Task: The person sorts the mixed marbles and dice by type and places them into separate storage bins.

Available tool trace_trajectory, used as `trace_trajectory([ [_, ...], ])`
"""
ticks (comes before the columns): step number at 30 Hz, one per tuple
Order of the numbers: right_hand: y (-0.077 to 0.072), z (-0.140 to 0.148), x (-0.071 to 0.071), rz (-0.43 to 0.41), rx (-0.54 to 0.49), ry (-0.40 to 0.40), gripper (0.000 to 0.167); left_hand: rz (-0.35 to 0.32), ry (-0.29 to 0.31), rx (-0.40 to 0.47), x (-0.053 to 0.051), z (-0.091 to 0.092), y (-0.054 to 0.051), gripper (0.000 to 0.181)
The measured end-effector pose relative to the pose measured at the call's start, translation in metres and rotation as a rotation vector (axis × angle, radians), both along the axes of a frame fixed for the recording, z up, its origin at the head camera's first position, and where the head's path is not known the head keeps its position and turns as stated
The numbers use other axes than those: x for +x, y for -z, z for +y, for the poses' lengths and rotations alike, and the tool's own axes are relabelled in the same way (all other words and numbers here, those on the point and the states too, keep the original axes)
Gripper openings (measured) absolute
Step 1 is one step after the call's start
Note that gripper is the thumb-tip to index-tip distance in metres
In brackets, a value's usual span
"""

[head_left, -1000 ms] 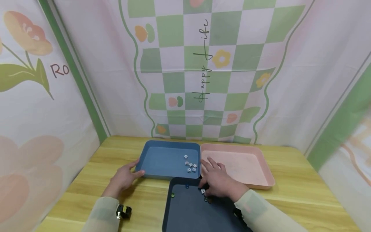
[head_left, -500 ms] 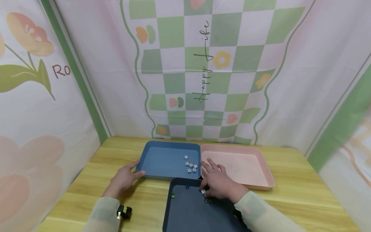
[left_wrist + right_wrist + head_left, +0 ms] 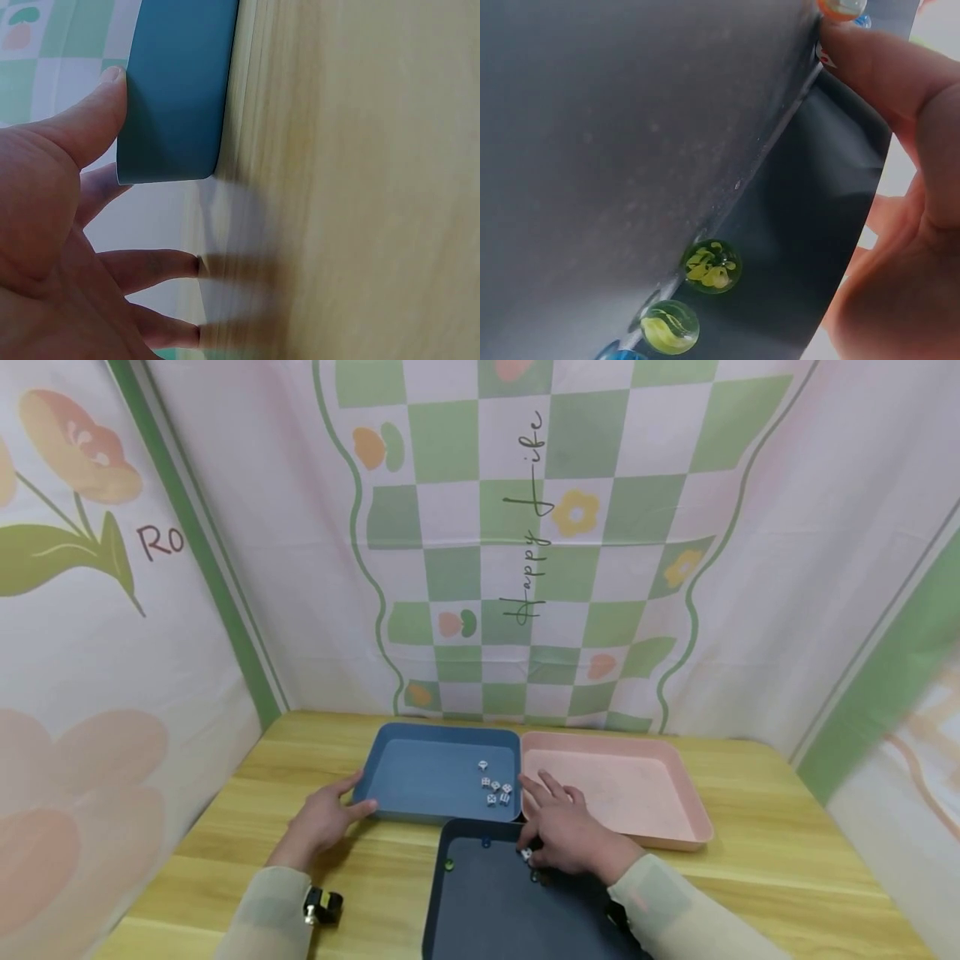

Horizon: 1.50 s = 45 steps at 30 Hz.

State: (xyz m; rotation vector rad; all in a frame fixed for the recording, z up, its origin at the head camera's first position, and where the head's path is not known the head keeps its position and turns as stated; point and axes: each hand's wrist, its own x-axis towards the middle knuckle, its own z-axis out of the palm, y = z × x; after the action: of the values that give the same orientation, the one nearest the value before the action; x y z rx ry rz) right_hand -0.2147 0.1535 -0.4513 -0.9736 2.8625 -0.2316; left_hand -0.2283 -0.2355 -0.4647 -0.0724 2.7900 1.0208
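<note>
Right hand [image 3: 566, 835] is reaching over the far wall of a dark tray [image 3: 495, 910], thumb and forefinger clamping on a small white die [image 3: 526, 854], hard-edged and cube-shaped, just inside the tray. Left hand [image 3: 321, 820] is holding the near left corner of a blue tray [image 3: 420, 768] between thumb and forefinger, two other fingers spreading apart beside it. The trays are showing smooth, matte walls and rounded corners; the dark floor is looking finely speckled up close. Six more dice [image 3: 495, 787] are lying in the blue tray, one sitting apart from the other five. Round glass marbles [image 3: 712, 266], clear with yellow-green swirls, are resting along the dark tray's edge; a green marble [image 3: 448, 865] and a blue marble [image 3: 486, 842] are lying farther left. A pink tray [image 3: 600, 739] is standing right of the blue one, the right hand covering its near left corner. Wood-grained table [image 3: 787, 893] is spreading beneath; a checkered curtain [image 3: 577, 577] is hanging behind. Right sleeve [image 3: 675, 902] is blocking part of the dark tray.
</note>
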Motion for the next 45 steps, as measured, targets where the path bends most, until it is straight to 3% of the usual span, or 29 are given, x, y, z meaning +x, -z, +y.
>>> trace_trajectory([
  [20, -0.003, 0.0, -0.001, -0.064, -0.045, 0.03, 0.015, -0.002, -0.002, -0.008, 0.0, -0.001, 0.002, 0.074],
  [35, -0.013, -0.012, -0.007, -0.173, -0.3, 0.117, 0.013, 0.004, 0.002, -0.013, -0.002, -0.001, 0.003, 0.074],
  [45, -0.023, -0.021, -0.013, -0.117, -0.406, 0.238, 0.011, -0.001, 0.0, -0.006, -0.001, -0.001, 0.001, 0.073],
])
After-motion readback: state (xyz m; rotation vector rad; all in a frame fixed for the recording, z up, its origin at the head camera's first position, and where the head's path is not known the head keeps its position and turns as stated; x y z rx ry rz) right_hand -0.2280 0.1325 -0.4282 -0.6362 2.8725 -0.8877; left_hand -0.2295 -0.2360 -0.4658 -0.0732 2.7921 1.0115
